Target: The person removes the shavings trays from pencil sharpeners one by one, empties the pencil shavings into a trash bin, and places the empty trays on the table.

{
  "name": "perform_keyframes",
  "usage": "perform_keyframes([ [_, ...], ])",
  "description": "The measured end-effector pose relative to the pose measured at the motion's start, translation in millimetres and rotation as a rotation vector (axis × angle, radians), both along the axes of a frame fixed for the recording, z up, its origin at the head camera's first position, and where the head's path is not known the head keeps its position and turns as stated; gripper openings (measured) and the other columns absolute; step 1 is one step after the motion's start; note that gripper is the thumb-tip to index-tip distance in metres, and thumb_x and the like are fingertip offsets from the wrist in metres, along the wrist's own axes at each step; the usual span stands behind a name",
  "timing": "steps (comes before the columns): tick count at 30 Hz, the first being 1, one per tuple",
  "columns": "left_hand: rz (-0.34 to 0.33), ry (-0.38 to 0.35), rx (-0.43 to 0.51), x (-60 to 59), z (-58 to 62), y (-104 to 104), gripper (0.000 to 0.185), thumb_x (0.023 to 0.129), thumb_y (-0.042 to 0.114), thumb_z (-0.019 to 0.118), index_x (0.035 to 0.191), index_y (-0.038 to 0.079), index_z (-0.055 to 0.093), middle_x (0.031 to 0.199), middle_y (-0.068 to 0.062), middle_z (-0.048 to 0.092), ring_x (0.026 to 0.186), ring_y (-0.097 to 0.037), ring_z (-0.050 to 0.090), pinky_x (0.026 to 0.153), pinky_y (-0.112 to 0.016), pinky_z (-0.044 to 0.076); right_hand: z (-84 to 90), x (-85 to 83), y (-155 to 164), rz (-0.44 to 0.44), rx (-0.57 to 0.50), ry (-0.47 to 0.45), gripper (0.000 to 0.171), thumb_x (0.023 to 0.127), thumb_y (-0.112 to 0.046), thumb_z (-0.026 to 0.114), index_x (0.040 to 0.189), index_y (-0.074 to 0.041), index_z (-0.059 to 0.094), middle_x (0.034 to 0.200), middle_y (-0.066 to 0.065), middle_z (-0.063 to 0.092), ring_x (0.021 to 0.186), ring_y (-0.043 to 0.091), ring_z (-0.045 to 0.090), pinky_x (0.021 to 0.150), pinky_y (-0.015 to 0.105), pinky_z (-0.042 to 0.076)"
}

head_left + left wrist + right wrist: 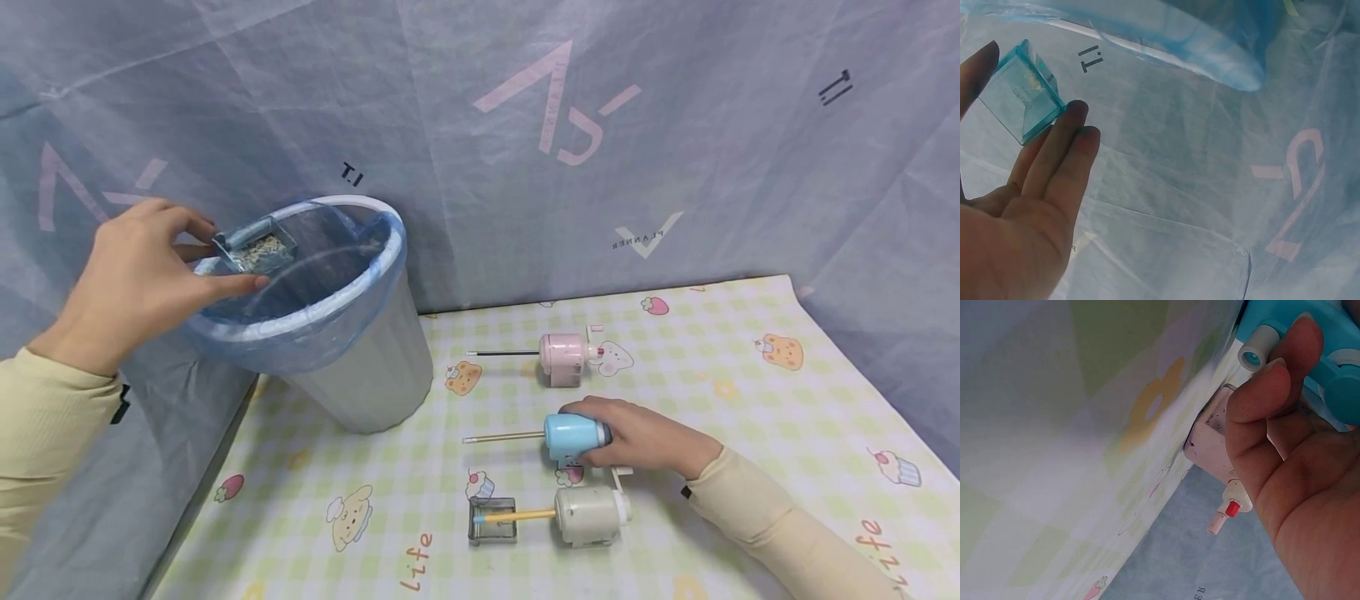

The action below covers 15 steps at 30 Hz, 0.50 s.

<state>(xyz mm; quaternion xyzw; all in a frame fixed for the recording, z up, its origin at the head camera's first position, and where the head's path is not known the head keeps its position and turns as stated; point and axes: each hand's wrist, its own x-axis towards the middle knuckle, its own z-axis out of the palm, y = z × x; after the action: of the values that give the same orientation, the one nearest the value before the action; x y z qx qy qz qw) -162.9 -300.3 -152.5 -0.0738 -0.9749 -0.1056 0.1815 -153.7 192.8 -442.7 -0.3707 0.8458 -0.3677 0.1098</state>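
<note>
Over the near left rim of a bin, my left hand (150,271) pinches a clear blue shavings drawer (264,252) between thumb and fingers. Pencil shavings lie inside the drawer, which is tilted toward the bin's opening. The left wrist view shows the drawer's see-through underside (1019,100). On the table, my right hand (645,435) grips the crank end of a blue pencil sharpener (570,436). A brown pencil (502,437) sticks out of its left side. In the right wrist view, curled fingers (1263,394) lie beside the sharpener's grey crank knob (1258,349).
The grey bin (375,375) with a blue liner (330,342) stands at the back left. Behind the blue sharpener is a pink sharpener (564,358) with a black pencil. In front sits a cream sharpener (588,515), its yellow pencil (525,516) crossing over a grey drawer (493,535).
</note>
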Motion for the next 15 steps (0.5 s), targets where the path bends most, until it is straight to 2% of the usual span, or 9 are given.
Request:
perform_keyframes([
  [2,-0.016,0.017,-0.018,-0.4,-1.0,0.3,0.067,0.082,0.032,0.095,0.117,-0.016,0.062,0.124,-0.032,0.055,0.108,-0.059,0.061,0.096,-0.072,0.043,0.1,0.0,0.0,-0.001,0.0,-0.003,0.046,0.093,-0.022,0.083,0.135,-0.02,0.065,0.115,-0.006,0.065,0.094,0.011,0.061,0.081,0.031,0.054],
  [8,-0.065,0.046,-0.008,-1.4,-5.1,-0.7,0.067,0.079,0.02,0.097,0.119,-0.021,0.06,0.137,-0.034,0.049,0.11,-0.06,0.064,0.093,-0.07,0.046,0.8,0.0,-0.2,0.005,-0.005,-0.012,0.046,0.093,-0.021,0.082,0.136,-0.02,0.065,0.116,-0.005,0.065,0.094,0.011,0.061,0.082,0.031,0.054],
  [15,-0.154,0.117,-0.054,-6.2,-8.2,-1.8,0.059,0.07,0.007,0.099,0.108,-0.019,0.062,0.134,-0.034,0.051,0.114,-0.055,0.057,0.094,-0.069,0.045,0.5,-0.1,0.2,0.009,-0.013,-0.014,0.046,0.093,-0.02,0.081,0.136,-0.02,0.065,0.116,-0.006,0.065,0.095,0.011,0.06,0.082,0.031,0.053],
])
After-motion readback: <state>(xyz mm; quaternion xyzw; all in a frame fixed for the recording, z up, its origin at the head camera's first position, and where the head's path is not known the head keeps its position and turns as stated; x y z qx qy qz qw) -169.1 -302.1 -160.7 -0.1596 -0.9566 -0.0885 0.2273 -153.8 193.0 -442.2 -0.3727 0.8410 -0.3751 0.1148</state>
